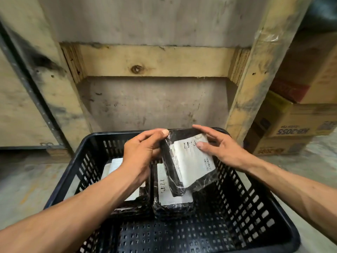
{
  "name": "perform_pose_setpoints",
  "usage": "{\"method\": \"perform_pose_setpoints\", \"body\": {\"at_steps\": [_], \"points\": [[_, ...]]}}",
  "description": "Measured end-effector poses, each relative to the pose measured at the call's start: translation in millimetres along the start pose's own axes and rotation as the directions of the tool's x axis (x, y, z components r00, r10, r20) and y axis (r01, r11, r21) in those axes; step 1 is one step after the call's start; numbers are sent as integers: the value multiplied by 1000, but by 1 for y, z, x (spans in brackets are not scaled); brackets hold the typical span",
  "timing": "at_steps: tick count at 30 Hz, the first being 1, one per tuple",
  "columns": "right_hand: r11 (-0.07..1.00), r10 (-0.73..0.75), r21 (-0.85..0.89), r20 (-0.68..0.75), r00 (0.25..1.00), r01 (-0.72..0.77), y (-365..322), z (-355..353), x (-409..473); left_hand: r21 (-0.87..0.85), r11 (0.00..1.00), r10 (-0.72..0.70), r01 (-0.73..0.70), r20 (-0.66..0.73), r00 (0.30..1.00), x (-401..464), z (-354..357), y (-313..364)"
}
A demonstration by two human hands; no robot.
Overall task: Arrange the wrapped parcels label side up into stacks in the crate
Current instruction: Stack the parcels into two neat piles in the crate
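Observation:
A black perforated plastic crate sits on the floor in front of me. I hold a black-wrapped parcel with its white label facing up, tilted, above the crate's far middle. My left hand pinches its upper left corner. My right hand grips its right edge, thumb on the label. Below it a wrapped parcel lies label up in the crate. To its left lies another parcel, label up, partly hidden by my left forearm.
A wooden pallet or crate wall stands upright right behind the black crate. Stacked cardboard boxes are at the right. The crate's near and right floor is bare. Concrete floor lies on both sides.

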State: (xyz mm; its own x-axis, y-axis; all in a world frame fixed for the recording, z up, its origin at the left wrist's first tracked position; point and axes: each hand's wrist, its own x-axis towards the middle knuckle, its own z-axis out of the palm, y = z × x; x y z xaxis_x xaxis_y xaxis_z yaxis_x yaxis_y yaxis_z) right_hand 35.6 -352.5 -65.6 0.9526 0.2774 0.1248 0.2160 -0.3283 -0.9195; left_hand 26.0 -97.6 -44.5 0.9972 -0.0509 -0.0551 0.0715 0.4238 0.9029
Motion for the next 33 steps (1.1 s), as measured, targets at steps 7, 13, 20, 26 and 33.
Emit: {"method": "perform_pose_setpoints", "body": {"at_steps": [7,13,20,26,33], "points": [[990,-38,121,-278,960,74,2,38,-2,224,966,126,-131,36,991,-4,-8,-3],[998,-52,14,-364,930,61,-11,53,-2,272,941,158,-199,167,973,-7,-24,-6],[999,32,50,-302,953,-18,-11,69,-14,121,982,160,-144,-133,978,-3,-15,-1],[908,204,412,-291,935,-70,-13,98,-3,91,996,20,2,-232,973,-11,-13,-12],[850,168,526,-214,962,-32,-2,94,-12,625,763,-4,-167,263,965,-15,-62,-2]]}}
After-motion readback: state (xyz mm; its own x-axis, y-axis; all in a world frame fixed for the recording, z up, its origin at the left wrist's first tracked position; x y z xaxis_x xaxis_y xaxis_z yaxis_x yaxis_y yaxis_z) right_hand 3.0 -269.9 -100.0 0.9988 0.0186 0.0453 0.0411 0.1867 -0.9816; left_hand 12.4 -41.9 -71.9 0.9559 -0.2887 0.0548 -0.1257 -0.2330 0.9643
